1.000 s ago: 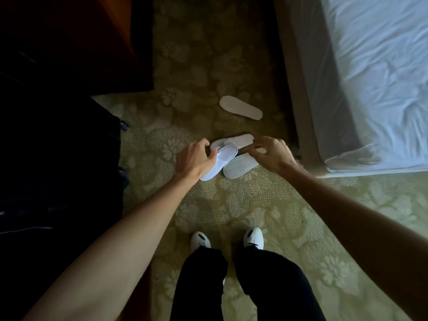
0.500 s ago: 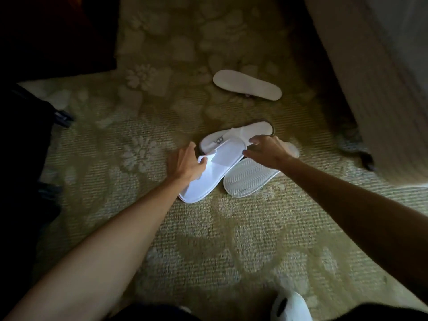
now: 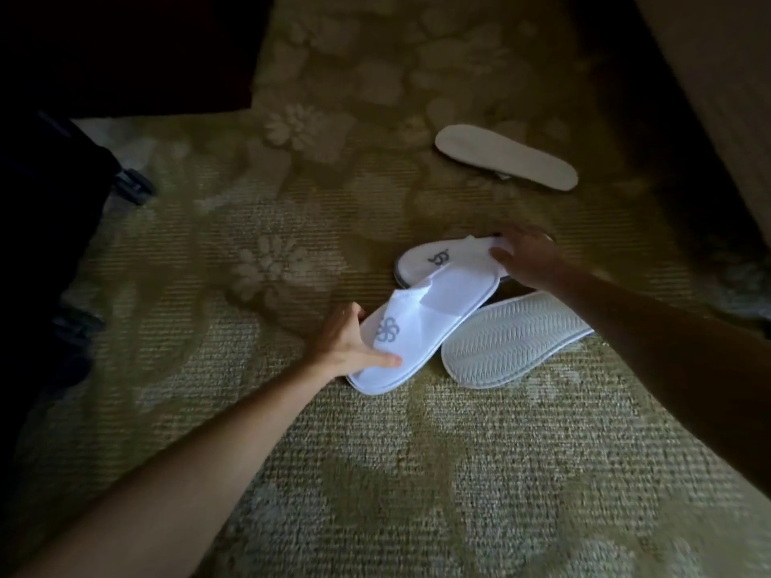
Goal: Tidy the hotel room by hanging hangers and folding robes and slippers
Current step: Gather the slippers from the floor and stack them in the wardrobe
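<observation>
Several white hotel slippers lie on the patterned carpet. The front slipper (image 3: pixel 421 327) lies upright, logo up, overlapping the other two. My left hand (image 3: pixel 350 348) rests at its toe, thumb on top and fingers spread along its edge. Behind it lies a second logo slipper (image 3: pixel 442 258). My right hand (image 3: pixel 525 256) covers its heel end with fingers apart. A third slipper (image 3: pixel 513 340) lies sole up under my right forearm. A fourth slipper (image 3: pixel 507 156) lies alone farther back.
A dark suitcase with wheels (image 3: pixel 133 187) stands at the left. Dark furniture (image 3: pixel 125 48) fills the top-left corner. The beige bed base (image 3: pixel 717 77) runs along the right. The green floral carpet (image 3: pixel 375 473) stretches toward me.
The view has dropped closer to the floor. My left hand has slid to the front slipper's toe, and that slipper now lies flat. My right hand has moved from it to the rear slipper's heel.
</observation>
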The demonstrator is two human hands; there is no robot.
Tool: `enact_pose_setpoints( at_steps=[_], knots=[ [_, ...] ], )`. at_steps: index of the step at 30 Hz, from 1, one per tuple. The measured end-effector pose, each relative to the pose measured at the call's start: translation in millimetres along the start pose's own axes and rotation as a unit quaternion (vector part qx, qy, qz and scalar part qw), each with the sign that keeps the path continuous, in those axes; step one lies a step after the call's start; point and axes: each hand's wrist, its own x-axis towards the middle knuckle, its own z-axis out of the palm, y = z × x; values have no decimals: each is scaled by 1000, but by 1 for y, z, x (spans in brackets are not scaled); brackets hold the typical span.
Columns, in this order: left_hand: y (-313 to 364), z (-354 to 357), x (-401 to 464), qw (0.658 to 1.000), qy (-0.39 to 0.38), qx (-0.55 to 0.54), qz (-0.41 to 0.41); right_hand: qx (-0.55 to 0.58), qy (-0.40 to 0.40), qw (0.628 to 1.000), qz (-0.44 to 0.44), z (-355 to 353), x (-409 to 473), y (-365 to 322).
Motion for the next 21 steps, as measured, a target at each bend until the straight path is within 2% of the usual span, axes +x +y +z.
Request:
enact_pose_setpoints(
  at_steps=[3, 6, 8, 10, 12, 13, 14, 17, 21],
  knots=[
    [-4, 12, 4, 1000, 8, -24, -4, -65, -17, 998, -10, 2, 8, 6],
    [-8, 13, 7, 986, -8, -160, -39, -57, -5, 998, 11, 11, 1, 8],
    [-17, 11, 6, 956, -11, -284, -70, -37, 15, 999, 31, 16, -9, 9],
    [-35, 10, 9, 912, 7, -399, -98, -8, 19, 998, 62, 22, -20, 8],
    [-53, 7, 13, 882, 44, -458, -106, 21, 31, 994, 99, 28, -33, 6],
    [-60, 5, 16, 878, 59, -464, -102, 44, 43, 992, 114, 31, -42, 4],
    [-64, 1, 19, 882, 73, -455, -94, 75, 59, 988, 124, 35, -52, 2],
    [-70, -22, 26, 924, 96, -365, -58, 159, 95, 970, 155, 48, -86, -10],
    [-80, -55, 39, 963, 69, -258, -41, 143, 129, 968, 163, 61, -110, -18]
  ],
)
